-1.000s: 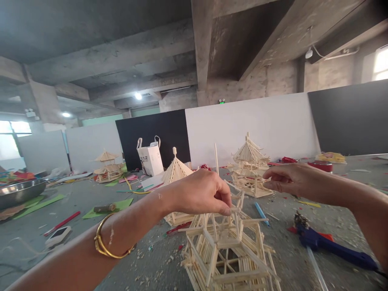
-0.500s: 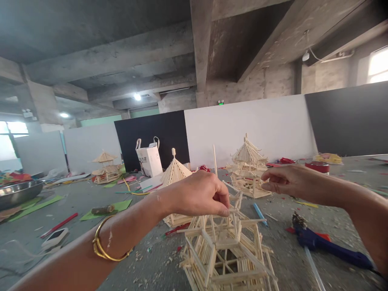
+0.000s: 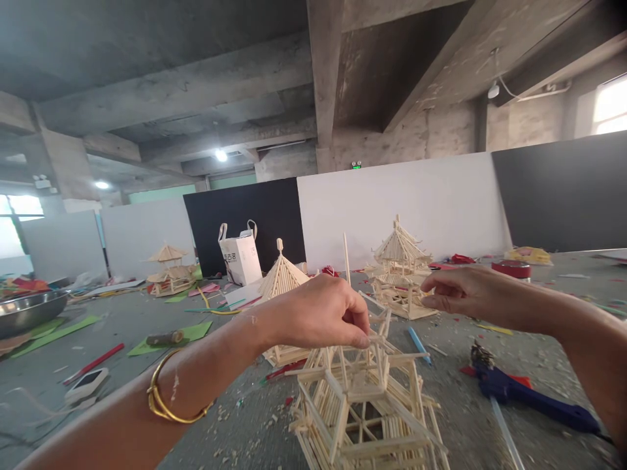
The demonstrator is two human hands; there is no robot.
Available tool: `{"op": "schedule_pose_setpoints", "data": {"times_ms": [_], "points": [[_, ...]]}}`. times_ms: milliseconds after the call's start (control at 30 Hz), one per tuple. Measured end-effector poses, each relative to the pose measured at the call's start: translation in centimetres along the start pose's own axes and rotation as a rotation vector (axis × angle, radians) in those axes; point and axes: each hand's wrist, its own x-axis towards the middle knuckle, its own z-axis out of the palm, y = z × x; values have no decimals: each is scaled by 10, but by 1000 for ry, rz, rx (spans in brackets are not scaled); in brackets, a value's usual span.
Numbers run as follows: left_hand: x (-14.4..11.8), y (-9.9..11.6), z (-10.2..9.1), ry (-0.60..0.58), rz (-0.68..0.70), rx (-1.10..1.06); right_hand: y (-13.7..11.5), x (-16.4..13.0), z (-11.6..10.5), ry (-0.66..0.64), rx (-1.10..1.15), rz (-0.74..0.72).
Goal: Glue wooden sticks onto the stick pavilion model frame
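Observation:
In front of me stands a six-sided pavilion model point(image 3: 367, 395) built of thin wooden sticks, its upper frame open at the middle. My left hand point(image 3: 333, 310) reaches over its top, thumb and forefinger pinched on a short wooden stick point(image 3: 379, 338) of the upper frame; the fingertips partly hide the contact. To the right, my right hand point(image 3: 455, 292) hovers above the table, fingers loosely bent, thumb and forefinger apart, nothing visible between them. Behind that hand is a finished-looking stick pavilion point(image 3: 399, 261). Below it lies a blue glue gun point(image 3: 533, 398) with a messy tip.
Another stick pavilion point(image 3: 281, 281) stands behind my left hand, a smaller one point(image 3: 169, 267) farther left. Around lie a metal bowl point(image 3: 32, 310), a white bag point(image 3: 241, 260), a bamboo piece point(image 3: 165, 337), a red pen point(image 3: 95, 362), a red tape roll point(image 3: 511, 269) and scattered scraps.
Almost nothing differs. Both hands keep their places and poses, and the view has shifted very slightly.

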Motion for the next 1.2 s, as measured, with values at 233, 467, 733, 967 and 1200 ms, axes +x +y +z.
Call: {"op": "schedule_pose_setpoints", "data": {"times_ms": [233,467,733,967,1200], "points": [[0,0,0,-1,-10,-6,-2,0,-1,1,21,11],[0,0,1,-6,-22,-23,-5,-2,-2,-9,56,34],[0,1,0,3,-43,-17,-1,-1,-3,-9,53,20],[-6,1,0,72,-20,20,-12,-6,-8,4,73,39],[-39,4,-2,402,-112,-5,-2,-13,-8,120,83,99]]}}
